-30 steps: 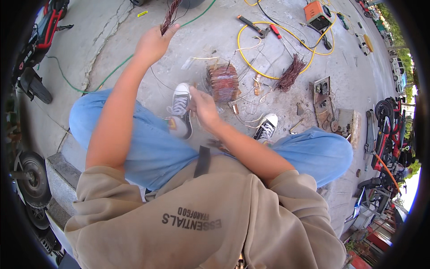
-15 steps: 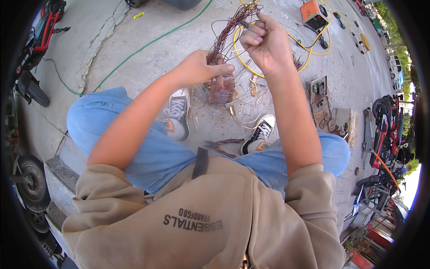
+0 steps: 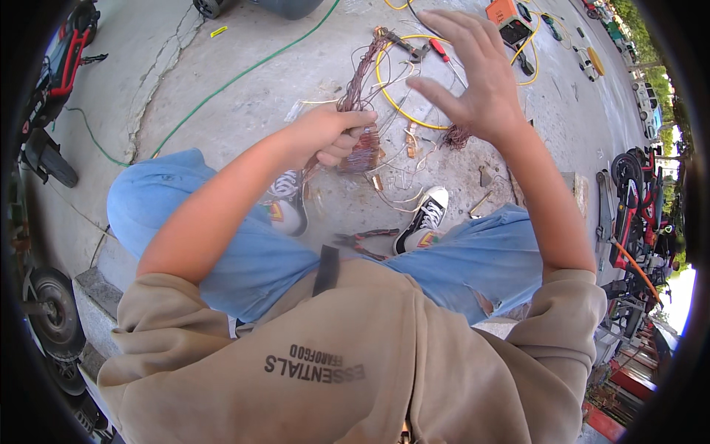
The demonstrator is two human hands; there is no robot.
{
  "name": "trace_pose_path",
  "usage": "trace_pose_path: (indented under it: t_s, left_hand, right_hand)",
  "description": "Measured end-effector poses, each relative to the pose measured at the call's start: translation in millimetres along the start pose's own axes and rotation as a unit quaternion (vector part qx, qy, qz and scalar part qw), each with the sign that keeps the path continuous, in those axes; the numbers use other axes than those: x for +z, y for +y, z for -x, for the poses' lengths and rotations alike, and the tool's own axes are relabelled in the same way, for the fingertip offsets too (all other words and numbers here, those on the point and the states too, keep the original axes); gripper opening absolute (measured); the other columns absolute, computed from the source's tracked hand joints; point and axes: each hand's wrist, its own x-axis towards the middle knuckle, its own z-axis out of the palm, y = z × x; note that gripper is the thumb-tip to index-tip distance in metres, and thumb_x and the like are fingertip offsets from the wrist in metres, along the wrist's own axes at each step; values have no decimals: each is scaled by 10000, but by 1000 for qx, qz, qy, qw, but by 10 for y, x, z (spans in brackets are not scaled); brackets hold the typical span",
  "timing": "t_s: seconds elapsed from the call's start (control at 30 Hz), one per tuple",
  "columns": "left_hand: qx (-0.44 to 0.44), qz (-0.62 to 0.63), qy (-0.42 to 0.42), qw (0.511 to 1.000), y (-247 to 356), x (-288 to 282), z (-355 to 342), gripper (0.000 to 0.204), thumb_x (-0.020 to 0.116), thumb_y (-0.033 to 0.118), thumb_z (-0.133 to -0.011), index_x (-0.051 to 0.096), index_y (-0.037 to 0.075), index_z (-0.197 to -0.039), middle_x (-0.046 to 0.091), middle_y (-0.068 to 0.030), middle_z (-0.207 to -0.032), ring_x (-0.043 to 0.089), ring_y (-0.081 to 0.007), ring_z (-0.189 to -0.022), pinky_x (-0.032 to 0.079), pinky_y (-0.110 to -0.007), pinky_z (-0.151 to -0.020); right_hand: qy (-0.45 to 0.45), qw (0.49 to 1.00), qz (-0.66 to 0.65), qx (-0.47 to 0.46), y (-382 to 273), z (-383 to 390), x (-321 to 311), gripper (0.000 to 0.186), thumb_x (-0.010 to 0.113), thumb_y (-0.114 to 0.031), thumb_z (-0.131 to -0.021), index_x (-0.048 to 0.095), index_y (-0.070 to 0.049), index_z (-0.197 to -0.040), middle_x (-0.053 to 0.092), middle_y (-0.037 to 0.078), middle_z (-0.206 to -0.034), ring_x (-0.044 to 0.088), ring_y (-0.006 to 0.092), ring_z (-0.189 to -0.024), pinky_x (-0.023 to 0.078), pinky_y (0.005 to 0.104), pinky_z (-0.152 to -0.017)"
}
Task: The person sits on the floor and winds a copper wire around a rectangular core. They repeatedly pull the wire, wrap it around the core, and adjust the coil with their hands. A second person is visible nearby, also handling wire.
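Note:
My left hand (image 3: 331, 139) is closed around a bundle of dark copper wire (image 3: 362, 74). The strands rise from it in a long, twisted hank toward the far side. Just below the grip, a wound block of copper coil (image 3: 360, 154) stands over the concrete, partly hidden by my fingers. My right hand (image 3: 477, 78) is raised to the right with fingers spread and nothing in it. Between the hank's far end and that hand lie a dark-headed tool (image 3: 411, 50), maybe a hammer, and a red-handled screwdriver (image 3: 439, 50).
Pliers (image 3: 367, 241) lie between my shoes. Beyond are a yellow hose (image 3: 399, 109), an orange machine (image 3: 508, 21) and loose wires. A second copper wire tangle (image 3: 456, 138) sits below my right hand. A green hose (image 3: 244, 78) crosses the left; motorbikes (image 3: 642, 200) stand right.
My right hand has let go of the hank's far end and moved right, its fingers opening. The left hand has tightened around the wire bundle, and my right knee has shifted inward.

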Motion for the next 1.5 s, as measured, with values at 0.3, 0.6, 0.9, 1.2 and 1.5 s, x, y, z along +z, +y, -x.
trace_pose_path:
  t_s: [0.3, 0.6, 0.9, 1.2, 1.5]
  left_hand:
    - [48, -409, 39, 910, -212, 608, -32, 240, 656, 253, -847, 558, 92, -698, 528, -55, -566, 466, -185, -441, 360, -363, -434]
    - [247, -736, 129, 618, -399, 332, -426, 138, 657, 208, -758, 640, 87, -821, 675, -138, -745, 676, -326, -725, 541, -454, -652]
    - [-31, -563, 62, 823, -458, 555, -456, 271, 665, 248, -769, 708, -4, -857, 672, -236, -830, 656, -392, -811, 517, -454, -724]
    - [212, -727, 69, 650, -734, 568, -598, 107, 653, 144, -713, 686, 72, -784, 689, -151, -792, 676, -351, -734, 536, -461, -655]
    - [239, -747, 33, 620, -70, 363, -284, 231, 725, 239, -722, 572, 70, -764, 621, -113, -702, 635, -338, -731, 491, -439, -622]
  right_hand:
    - [-310, 948, 20, -74, -20, 700, 272, 373, 765, -276, -687, 624, -125, -999, 656, 87, -988, 642, 245, -899, 517, 423, -734]
    - [-442, 688, -360, 449, -496, 1150, 511, 244, 595, -268, -848, 622, -27, -813, 536, 143, -585, 574, 269, -532, 477, 408, -538]
    - [-303, 951, -39, 58, -518, 1368, 297, 496, 626, -441, -875, 515, -25, -1121, 600, 146, -840, 645, 315, -722, 513, 437, -575]
    - [-397, 724, -414, 383, -673, 1584, 396, 513, 459, -460, -1005, 557, 6, -815, 583, 150, -616, 598, 270, -557, 487, 407, -508]
    - [-336, 614, -565, 437, -376, 1532, 534, 577, 449, -522, -997, 613, -9, -791, 539, 28, -628, 488, 132, -490, 426, 284, -453]
